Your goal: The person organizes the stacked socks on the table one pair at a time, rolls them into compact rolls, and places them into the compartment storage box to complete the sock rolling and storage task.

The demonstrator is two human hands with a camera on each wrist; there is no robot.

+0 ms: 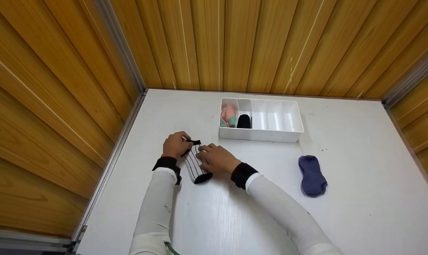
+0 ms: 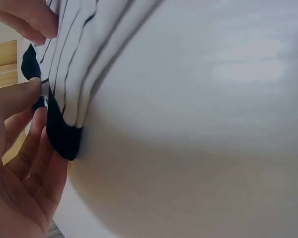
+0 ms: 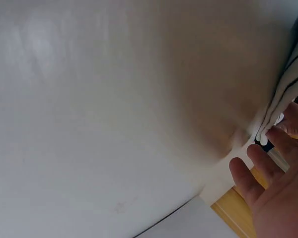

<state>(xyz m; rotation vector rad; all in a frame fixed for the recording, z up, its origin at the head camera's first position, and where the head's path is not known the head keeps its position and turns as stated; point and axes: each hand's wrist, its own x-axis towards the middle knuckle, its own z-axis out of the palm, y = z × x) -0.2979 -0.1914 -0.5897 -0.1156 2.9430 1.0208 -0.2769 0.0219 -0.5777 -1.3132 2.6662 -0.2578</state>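
Note:
A white sock with black stripes and black ends [image 1: 195, 163] lies slanted on the white table, left of centre. My left hand [image 1: 175, 144] pinches its far black end; in the left wrist view, the thumb [image 2: 25, 96] sits on one side and the curled fingers behind. My right hand [image 1: 219, 158] rests against the sock's right side. Its fingers [image 3: 246, 178] look spread and fairly straight in the right wrist view. The black near end of the sock sticks out toward me, touched by neither hand.
Behind the hands stands a white divided box [image 1: 260, 134]. Pink and green socks [image 1: 230, 114] fill its left compartment, with a black rolled item [image 1: 244, 121] beside them. A dark blue sock [image 1: 312, 176] lies to the right. Wood-look panels [image 1: 235, 46] border the table.

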